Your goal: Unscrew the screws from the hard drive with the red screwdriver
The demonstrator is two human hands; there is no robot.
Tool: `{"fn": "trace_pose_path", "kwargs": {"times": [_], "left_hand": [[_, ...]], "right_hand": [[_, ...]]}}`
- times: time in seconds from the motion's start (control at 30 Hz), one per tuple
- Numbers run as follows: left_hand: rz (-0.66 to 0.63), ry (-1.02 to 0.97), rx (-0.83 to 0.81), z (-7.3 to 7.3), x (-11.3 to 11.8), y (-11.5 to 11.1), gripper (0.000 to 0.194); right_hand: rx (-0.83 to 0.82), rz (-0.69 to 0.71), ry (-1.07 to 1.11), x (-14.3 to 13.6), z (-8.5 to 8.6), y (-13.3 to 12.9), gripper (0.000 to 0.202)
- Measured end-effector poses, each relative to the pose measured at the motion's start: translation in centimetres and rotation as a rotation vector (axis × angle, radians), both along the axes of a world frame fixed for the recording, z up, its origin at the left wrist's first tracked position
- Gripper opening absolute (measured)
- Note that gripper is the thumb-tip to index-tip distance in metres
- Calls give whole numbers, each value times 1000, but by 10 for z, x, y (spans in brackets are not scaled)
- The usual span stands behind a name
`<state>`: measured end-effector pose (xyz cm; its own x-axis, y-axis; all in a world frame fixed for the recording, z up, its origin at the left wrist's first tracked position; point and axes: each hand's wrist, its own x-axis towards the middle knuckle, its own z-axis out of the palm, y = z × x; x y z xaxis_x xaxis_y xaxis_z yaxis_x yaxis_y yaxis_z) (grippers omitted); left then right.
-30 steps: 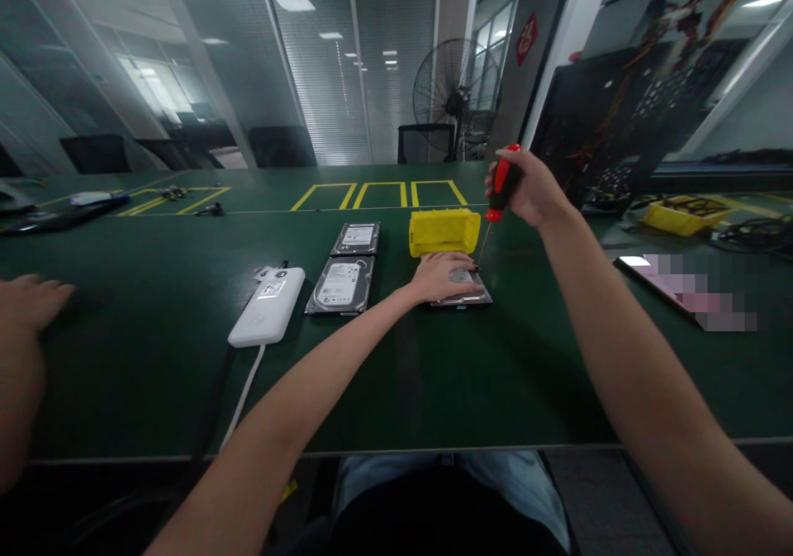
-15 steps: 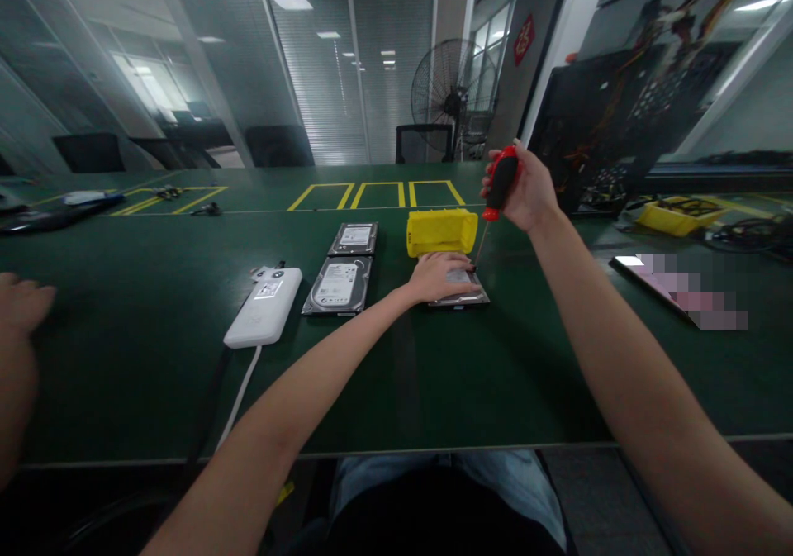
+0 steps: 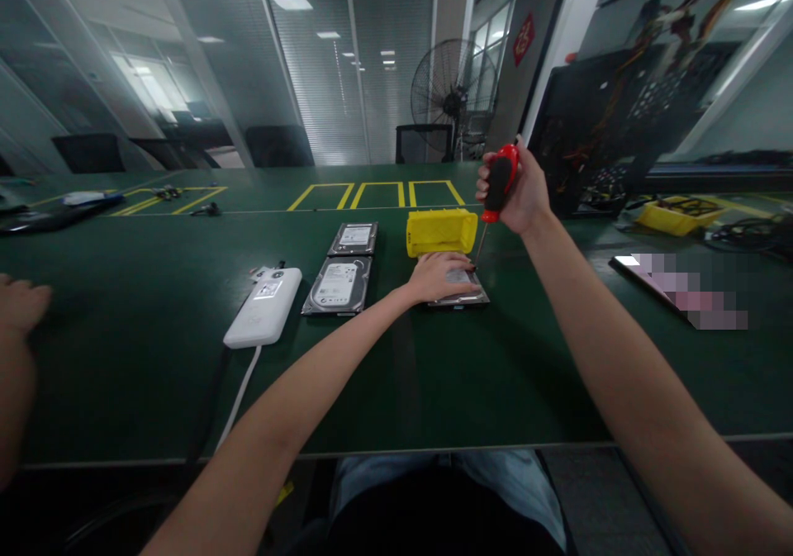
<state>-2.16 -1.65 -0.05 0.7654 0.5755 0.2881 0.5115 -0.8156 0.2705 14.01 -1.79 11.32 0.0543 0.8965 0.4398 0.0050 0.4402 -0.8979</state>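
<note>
My left hand (image 3: 439, 277) lies over a hard drive (image 3: 459, 298) on the green table, its fingers stretched across the top and covering much of the label. Up and to the right, my right hand (image 3: 524, 188) is wrapped round the red and black handle of a screwdriver (image 3: 499, 182). The thin shaft points steeply down to the far right part of the drive, near my left fingertips; the exact tip contact is too small to tell. Just behind the drive stands a yellow plastic bin (image 3: 442, 232).
Left of the drive lie two more hard drives (image 3: 338, 283) and a white power bank (image 3: 263, 308) with a cable. A phone-like slab (image 3: 675, 292) and a yellow tray (image 3: 678, 216) with cables sit to the right. Another person's hand (image 3: 21, 304) rests at the far left.
My right hand and the screwdriver handle have turned and shifted slightly left. My left hand and the drive stay where they were. The other person's hand has moved slightly.
</note>
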Motion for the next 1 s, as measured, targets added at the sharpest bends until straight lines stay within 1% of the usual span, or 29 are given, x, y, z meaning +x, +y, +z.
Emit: {"fn": "trace_pose_path", "kwargs": {"times": [0.23,0.33,0.43,0.6,0.7,0.83,1.0], "left_hand": [[-10,2,-25,4,-1,-3,57],[4,10,-18,3,0,-2,55],[16,10,-15,1,1,-1,55],[12,8,-9,-1,1,0,54],[-1,16,-11,-1,1,1,53],[-31,30,-25,1,0,2,56],[-36,33,-32,2,1,2,54]], "right_hand": [[27,-21,8,-4,-4,5,53],[19,-41,-26,-8,-3,4,56],[0,-11,-55,-10,-1,1,61],[7,34,-28,-11,0,-3,57],[27,33,-10,-13,-1,-4,56],[16,-8,-51,-19,-1,-6,56],[29,49,-47,-23,1,-7,58]]}}
